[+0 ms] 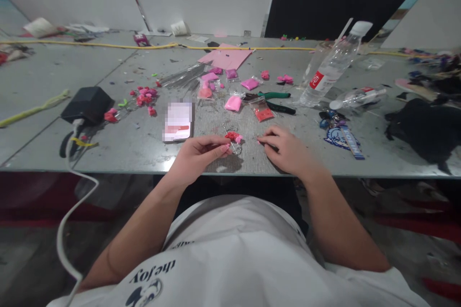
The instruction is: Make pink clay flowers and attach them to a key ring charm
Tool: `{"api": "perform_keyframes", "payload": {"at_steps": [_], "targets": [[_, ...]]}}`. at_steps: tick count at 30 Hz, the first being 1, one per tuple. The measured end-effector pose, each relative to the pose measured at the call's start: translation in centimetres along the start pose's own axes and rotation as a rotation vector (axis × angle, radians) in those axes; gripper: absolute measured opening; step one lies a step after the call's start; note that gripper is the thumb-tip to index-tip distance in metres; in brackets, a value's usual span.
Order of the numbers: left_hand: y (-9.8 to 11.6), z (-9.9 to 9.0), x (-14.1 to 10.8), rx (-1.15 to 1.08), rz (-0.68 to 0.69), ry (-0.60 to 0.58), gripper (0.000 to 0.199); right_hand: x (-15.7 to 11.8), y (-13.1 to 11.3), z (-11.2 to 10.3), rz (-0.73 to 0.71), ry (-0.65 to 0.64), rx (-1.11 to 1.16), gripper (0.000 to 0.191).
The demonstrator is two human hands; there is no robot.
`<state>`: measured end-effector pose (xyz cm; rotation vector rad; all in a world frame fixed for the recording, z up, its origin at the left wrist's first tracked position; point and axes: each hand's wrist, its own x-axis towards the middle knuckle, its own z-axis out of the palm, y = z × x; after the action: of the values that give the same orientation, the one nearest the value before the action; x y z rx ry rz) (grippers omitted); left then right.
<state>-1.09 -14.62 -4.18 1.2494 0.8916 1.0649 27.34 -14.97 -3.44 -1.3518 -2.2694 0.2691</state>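
My left hand (201, 154) is closed in a pinch above the table's front edge. Between its thumb and fingers is a small wire piece with red and pink clay-like lumps (234, 137); thin metal wires stick out of it. A little to the right, my right hand (283, 149) has thumb and fingertips pressed together close to the tabletop. A tiny pinkish speck shows at those fingertips, too small to name. A phone (178, 120) with a lit screen lies left of my left hand. Beyond my hands lie small bags of pink (234, 102) and red (264, 113) material.
Green-and-black-handled pliers (275, 101) lie behind the bags. Pink and red lumps (144, 97) cluster left, by a black power adapter (87, 104) with a white cable. A water bottle (333, 69) stands tilted at right, near a keychain (344, 141). A yellow cord (151, 47) crosses the back.
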Motion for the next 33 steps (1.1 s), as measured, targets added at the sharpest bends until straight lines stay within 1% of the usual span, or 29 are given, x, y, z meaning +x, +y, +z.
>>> {"api": "perform_keyframes", "payload": {"at_steps": [4,8,11,14,17,19,21,23,25,27,29,30,31,33], "targets": [[0.0,0.0,0.0,-0.002,0.005,-0.011,0.025,0.4,0.4,-0.7,0.041,-0.037,0.051,0.030],[0.1,0.0,0.0,0.013,0.012,-0.012,0.027,1.2,0.6,-0.4,0.022,-0.053,0.056,0.022],[0.3,0.1,0.0,0.014,0.015,-0.009,0.028,1.5,0.6,0.1,0.041,-0.007,0.078,0.015],[0.4,0.2,0.0,0.012,0.024,-0.013,0.028,1.4,0.7,0.2,0.094,0.055,0.164,0.007],[0.4,0.2,0.0,0.000,0.027,-0.017,0.027,1.2,1.1,0.1,0.211,0.107,0.230,0.013],[0.4,0.2,0.0,0.005,0.013,-0.019,0.029,1.3,1.5,0.2,0.238,0.118,0.216,0.014],[0.4,0.3,0.0,0.010,-0.005,-0.021,0.032,1.5,1.7,0.4,0.193,0.120,0.183,0.009],[0.5,0.4,-0.1,-0.005,-0.012,-0.019,0.035,1.6,1.4,0.6,0.111,0.146,0.153,0.007],[0.5,0.5,-0.1,-0.029,-0.009,-0.014,0.036,1.6,0.4,0.6,0.029,0.209,0.153,0.009],[0.5,0.5,-0.1,-0.042,-0.013,-0.011,0.037,1.5,-1.2,0.6,-0.039,0.261,0.209,0.010],[0.4,0.4,0.0,-0.033,-0.020,-0.022,0.037,1.4,-3.1,0.9,-0.126,0.228,0.297,0.009],[0.4,0.3,0.0,-0.023,-0.019,-0.031,0.037,1.4,-4.0,1.1,-0.159,0.187,0.334,0.010],[0.3,0.2,0.1,-0.012,-0.014,-0.039,0.036,1.4,-4.8,1.3,-0.180,0.161,0.358,0.010],[0.1,0.0,0.1,0.001,-0.004,-0.047,0.033,1.6,-5.8,1.9,-0.192,0.163,0.381,0.008]]}}
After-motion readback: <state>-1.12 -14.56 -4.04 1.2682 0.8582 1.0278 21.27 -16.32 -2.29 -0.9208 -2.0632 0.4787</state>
